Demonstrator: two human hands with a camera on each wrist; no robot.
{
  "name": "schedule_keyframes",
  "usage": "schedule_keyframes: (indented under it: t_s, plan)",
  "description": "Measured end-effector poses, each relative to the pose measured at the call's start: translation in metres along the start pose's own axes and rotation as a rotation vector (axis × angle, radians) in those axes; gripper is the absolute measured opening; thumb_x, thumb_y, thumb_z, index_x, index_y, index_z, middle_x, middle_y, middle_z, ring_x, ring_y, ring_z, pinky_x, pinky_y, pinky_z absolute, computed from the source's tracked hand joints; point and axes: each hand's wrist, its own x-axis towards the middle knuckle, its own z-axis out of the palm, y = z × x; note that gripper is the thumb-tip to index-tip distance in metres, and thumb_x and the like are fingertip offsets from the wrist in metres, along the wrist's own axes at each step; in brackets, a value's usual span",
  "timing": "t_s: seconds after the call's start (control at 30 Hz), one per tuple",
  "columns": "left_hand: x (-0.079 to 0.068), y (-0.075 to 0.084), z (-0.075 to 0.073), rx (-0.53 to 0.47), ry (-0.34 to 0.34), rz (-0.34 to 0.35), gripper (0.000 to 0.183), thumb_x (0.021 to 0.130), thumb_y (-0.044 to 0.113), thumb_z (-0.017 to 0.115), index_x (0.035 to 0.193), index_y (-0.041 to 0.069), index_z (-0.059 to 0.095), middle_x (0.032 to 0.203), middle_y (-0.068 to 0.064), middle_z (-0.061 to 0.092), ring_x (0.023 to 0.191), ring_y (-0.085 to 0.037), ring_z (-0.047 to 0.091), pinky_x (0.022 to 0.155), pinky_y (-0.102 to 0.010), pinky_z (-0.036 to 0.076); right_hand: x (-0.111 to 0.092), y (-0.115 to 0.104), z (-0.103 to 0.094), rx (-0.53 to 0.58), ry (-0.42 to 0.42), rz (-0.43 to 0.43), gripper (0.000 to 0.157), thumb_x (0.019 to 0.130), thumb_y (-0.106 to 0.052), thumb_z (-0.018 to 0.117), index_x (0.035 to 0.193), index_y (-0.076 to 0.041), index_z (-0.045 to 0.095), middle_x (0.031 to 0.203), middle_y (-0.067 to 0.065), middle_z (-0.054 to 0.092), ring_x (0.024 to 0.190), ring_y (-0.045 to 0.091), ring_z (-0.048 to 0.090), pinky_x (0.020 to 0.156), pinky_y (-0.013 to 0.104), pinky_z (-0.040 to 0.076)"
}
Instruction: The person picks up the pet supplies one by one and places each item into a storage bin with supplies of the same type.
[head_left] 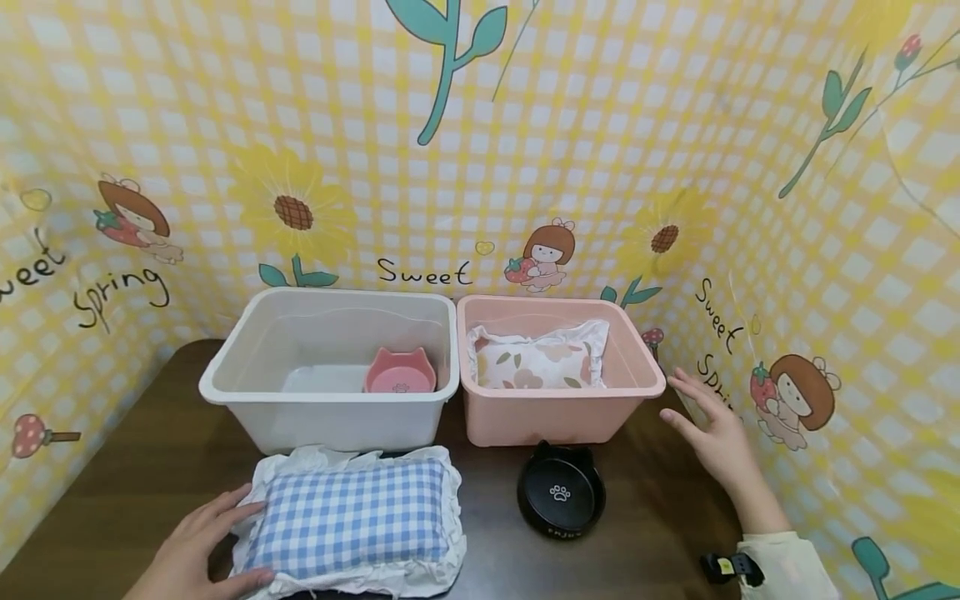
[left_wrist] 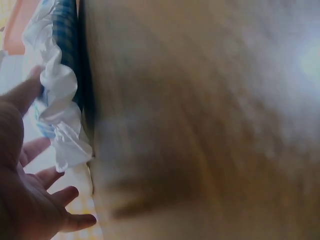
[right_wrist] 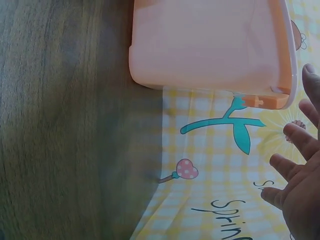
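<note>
A blue-and-white checked pillow (head_left: 352, 517) with a white ruffled border lies on the table before the white bin. At its left end is my left hand (head_left: 198, 542), fingers spread along the ruffle and thumb at the near corner. In the left wrist view the fingers of the left hand (left_wrist: 32, 185) fan out beside the ruffled border (left_wrist: 60, 95). My right hand (head_left: 716, 437) hovers just right of the pink bin (head_left: 547, 421), fingers extended and holding nothing. The right wrist view has the right hand (right_wrist: 300, 185) close to the bin's rim (right_wrist: 291, 60).
A white bin (head_left: 337, 423) stands left of the pink one, with a pink cat-eared bowl (head_left: 401, 371) inside. A floral pillow (head_left: 536, 362) lies in the pink bin. On the table (head_left: 645, 517) sits a black cat-eared bowl (head_left: 561, 493). Yellow checked cloth (head_left: 480, 167) hangs behind and beside.
</note>
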Motion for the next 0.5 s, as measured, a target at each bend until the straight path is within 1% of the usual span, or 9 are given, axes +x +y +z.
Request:
schedule_keyframes:
  t_s: [0.07, 0.17, 0.27, 0.33, 0.4, 0.47, 0.5]
  plan:
    - [0.001, 0.002, -0.001, 0.014, -0.013, -0.021, 0.075, 0.066, 0.039, 0.095, 0.129, 0.011, 0.064, 0.144, -0.015, 0.053, 0.124, -0.04, 0.048, 0.087, -0.067, 0.04, 0.001, 0.001, 0.002, -0.009, 0.0, 0.008, 0.053, 0.095, -0.02, 0.075, 0.146, -0.017, 0.058, 0.16, 0.011, 0.044, 0.151, 0.038, 0.031, 0.11, 0.073, 0.028]
    - [0.002, 0.007, -0.003, 0.031, -0.049, -0.063, 0.069, 0.069, 0.042, 0.093, 0.124, 0.009, 0.068, 0.142, -0.019, 0.056, 0.123, -0.049, 0.051, 0.086, -0.07, 0.042, 0.004, 0.002, 0.004, -0.02, 0.009, 0.004, 0.053, 0.095, -0.021, 0.075, 0.145, -0.016, 0.059, 0.159, 0.012, 0.045, 0.15, 0.04, 0.033, 0.109, 0.074, 0.028]
    - [0.001, 0.011, -0.006, 0.065, -0.055, -0.086, 0.062, 0.068, 0.044, 0.094, 0.115, 0.01, 0.072, 0.139, -0.021, 0.058, 0.12, -0.049, 0.053, 0.084, -0.07, 0.044, 0.007, 0.002, 0.005, -0.027, 0.016, 0.014, 0.051, 0.095, -0.023, 0.075, 0.144, -0.017, 0.061, 0.158, 0.011, 0.047, 0.149, 0.042, 0.034, 0.11, 0.073, 0.029]
    - [0.0, 0.013, -0.008, 0.088, -0.065, -0.093, 0.06, 0.068, 0.045, 0.093, 0.113, 0.011, 0.073, 0.138, -0.022, 0.06, 0.119, -0.05, 0.054, 0.082, -0.072, 0.045, 0.009, 0.003, 0.006, -0.026, 0.023, 0.01, 0.05, 0.095, -0.024, 0.075, 0.143, -0.018, 0.062, 0.157, 0.009, 0.049, 0.147, 0.042, 0.036, 0.11, 0.072, 0.03]
    - [0.0, 0.014, -0.01, 0.097, -0.084, -0.103, 0.061, 0.07, 0.044, 0.092, 0.116, 0.01, 0.073, 0.135, -0.024, 0.063, 0.117, -0.052, 0.056, 0.081, -0.072, 0.047, 0.009, 0.005, 0.007, -0.025, 0.027, 0.011, 0.048, 0.095, -0.025, 0.075, 0.142, -0.019, 0.063, 0.156, 0.007, 0.05, 0.148, 0.037, 0.038, 0.111, 0.069, 0.031]
    - [0.0, 0.016, -0.012, 0.085, -0.147, -0.14, 0.063, 0.075, 0.044, 0.09, 0.122, 0.007, 0.071, 0.131, -0.026, 0.064, 0.116, -0.053, 0.058, 0.082, -0.071, 0.048, 0.009, 0.006, 0.009, -0.02, 0.03, 0.014, 0.047, 0.096, -0.023, 0.075, 0.141, -0.019, 0.063, 0.155, 0.005, 0.052, 0.149, 0.027, 0.039, 0.113, 0.064, 0.032]
    - [0.0, 0.017, -0.013, 0.07, -0.185, -0.163, 0.064, 0.077, 0.044, 0.088, 0.125, 0.005, 0.07, 0.131, -0.027, 0.065, 0.116, -0.054, 0.058, 0.083, -0.07, 0.049, 0.008, 0.007, 0.011, -0.019, 0.035, 0.015, 0.047, 0.095, -0.022, 0.075, 0.14, -0.019, 0.064, 0.154, 0.005, 0.053, 0.148, 0.021, 0.04, 0.115, 0.059, 0.033]
